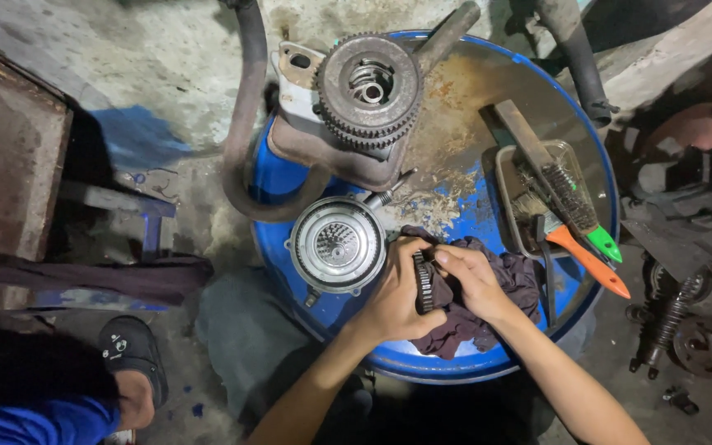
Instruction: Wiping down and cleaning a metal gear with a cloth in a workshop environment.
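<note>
room: a dim, dirty workshop with a stained grey floor [166, 74]; metal parts lie on the ground to the right of the hands.
surface: a blue drum [290, 177] stands on end, and its round top serves as the tabletop; it is rusty and scratched beyond the fingers.
gear: a dark toothed ring [423, 282], held on edge between the two hands, with its flat faces turned left and right.
rag: a dark purple cloth [500, 288] lies under and around the gear and spreads off to the right of the fingers.
left hand: the left hand [393, 301] is curled tight around the gear from the left side.
right hand: the right hand [473, 282] pinches the rag against the gear from the right; its fingers [447, 257] press the top edge.
which is nearer: both hands touch the gear; neither is apart from it.
round cover: a shiny round part [337, 245] lies just left of the left hand.
big gears: a stack of rusty gears [370, 86] on a housing sits well beyond the fingers.
tray: a small tray [508, 177] holding brushes [570, 202] sits to the right and beyond the right hand.
other person: a blue sleeve [18, 420] and a black shoe [129, 350] show far to the left, low down.
</note>
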